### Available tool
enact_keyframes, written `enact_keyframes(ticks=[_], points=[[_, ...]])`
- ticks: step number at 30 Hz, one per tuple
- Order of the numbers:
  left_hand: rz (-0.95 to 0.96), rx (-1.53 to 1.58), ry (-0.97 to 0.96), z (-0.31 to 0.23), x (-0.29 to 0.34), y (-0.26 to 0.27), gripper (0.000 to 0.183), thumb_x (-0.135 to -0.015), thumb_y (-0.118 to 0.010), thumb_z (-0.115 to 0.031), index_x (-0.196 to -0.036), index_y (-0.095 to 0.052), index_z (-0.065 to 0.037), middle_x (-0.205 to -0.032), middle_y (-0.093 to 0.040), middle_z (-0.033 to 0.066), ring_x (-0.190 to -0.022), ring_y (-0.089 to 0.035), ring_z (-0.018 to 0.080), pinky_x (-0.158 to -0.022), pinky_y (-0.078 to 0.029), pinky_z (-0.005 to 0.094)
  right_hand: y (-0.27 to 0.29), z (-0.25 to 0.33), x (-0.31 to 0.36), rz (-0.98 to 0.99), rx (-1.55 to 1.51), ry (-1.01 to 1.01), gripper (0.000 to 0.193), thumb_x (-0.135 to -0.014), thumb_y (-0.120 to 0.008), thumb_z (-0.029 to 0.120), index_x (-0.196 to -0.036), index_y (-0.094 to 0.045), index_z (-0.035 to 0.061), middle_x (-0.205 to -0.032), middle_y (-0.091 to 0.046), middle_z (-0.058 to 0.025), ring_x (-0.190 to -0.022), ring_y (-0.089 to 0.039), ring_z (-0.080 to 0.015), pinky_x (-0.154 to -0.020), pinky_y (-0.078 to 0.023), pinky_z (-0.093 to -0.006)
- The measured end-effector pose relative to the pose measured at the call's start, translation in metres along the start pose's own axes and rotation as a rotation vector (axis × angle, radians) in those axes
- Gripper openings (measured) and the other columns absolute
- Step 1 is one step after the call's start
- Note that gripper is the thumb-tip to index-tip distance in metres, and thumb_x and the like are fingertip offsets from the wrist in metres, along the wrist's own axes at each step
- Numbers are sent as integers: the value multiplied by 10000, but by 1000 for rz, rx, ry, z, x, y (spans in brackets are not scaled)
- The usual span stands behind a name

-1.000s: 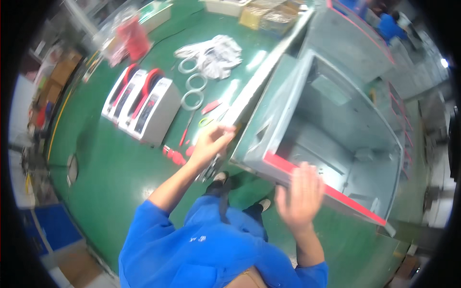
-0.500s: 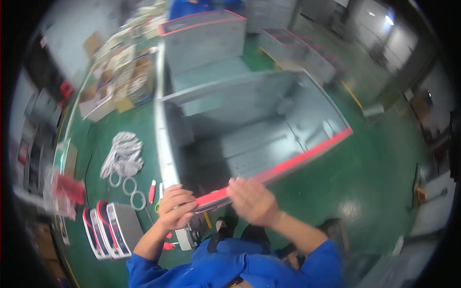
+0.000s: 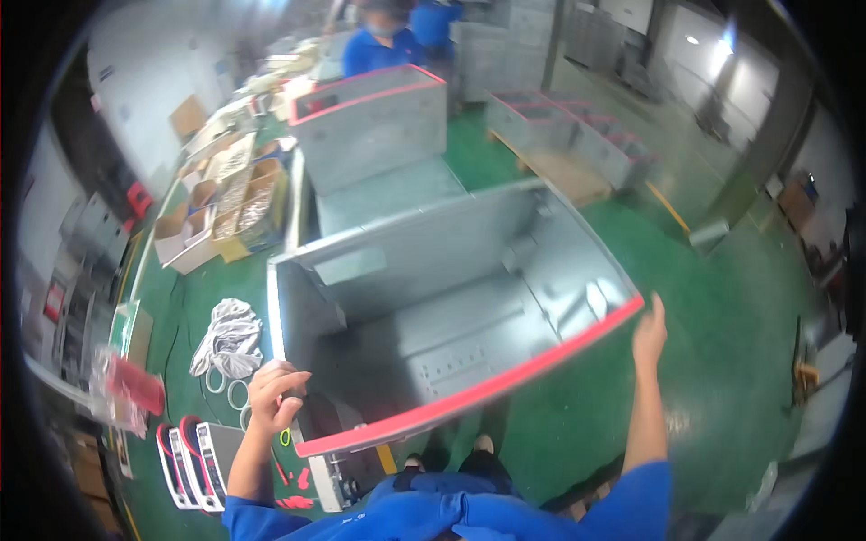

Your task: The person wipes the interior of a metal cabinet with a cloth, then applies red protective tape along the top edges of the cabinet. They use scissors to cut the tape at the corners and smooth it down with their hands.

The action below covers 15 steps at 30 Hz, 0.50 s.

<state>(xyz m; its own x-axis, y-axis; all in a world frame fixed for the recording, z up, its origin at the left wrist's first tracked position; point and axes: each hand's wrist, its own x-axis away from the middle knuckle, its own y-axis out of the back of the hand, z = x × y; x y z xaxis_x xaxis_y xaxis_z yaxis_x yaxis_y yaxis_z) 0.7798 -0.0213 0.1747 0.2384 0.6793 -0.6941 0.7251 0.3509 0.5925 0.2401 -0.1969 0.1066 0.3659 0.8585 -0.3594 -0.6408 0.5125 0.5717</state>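
Observation:
A large grey sheet-metal box (image 3: pixel 433 334) lies open toward me, with a red strip (image 3: pixel 478 390) along its near rim. My left hand (image 3: pixel 273 397) is at the box's left edge near the front corner, fingers curled over the rim and thumb lower down. Beyond the front right corner is my right hand (image 3: pixel 649 335), fingers raised and fairly straight, beside the end of the red strip. Whether its palm touches the box's outer side I cannot tell. Slots and small holes show in the metal inside.
Another red-rimmed metal box (image 3: pixel 370 122) stands behind, near a co-worker in blue (image 3: pixel 383 50). Parts boxes (image 3: pixel 244 207) fill the left bench. Grey cloth (image 3: pixel 227 338), white rings (image 3: pixel 237 394) and white-and-black units (image 3: pixel 203 464) lie left. More metal boxes (image 3: pixel 577 135) sit on a pallet.
My right hand has moved from the near rim out to the right corner. My left hand has shifted left and down. The box appears lower in view, and the co-worker is more visible.

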Motion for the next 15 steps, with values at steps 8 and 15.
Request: enact_keyframes(ticks=[8,15], points=[[-59,26,103,-4,10,-11,325,-764,-469,-264,-756,-640,13,-498,-448,30,-441,-417,173,-481,-320,323,-60,46,-7,-246,-486,226,389,-919,-297,161,-1234,-409,-37,-1286,-403,-141,-1218,-347,-267,-1022,-247,-365],[-243,-113,172,-54,8,-77,384,-813,-365,-243,-730,-635,16,-483,-420,41,-423,-369,180,-498,-326,343,-130,33,-116,27,-612,303,374,-917,-301,164,-1204,-440,-32,-1261,-433,-129,-1181,-387,-248,-1004,-267,-348]])
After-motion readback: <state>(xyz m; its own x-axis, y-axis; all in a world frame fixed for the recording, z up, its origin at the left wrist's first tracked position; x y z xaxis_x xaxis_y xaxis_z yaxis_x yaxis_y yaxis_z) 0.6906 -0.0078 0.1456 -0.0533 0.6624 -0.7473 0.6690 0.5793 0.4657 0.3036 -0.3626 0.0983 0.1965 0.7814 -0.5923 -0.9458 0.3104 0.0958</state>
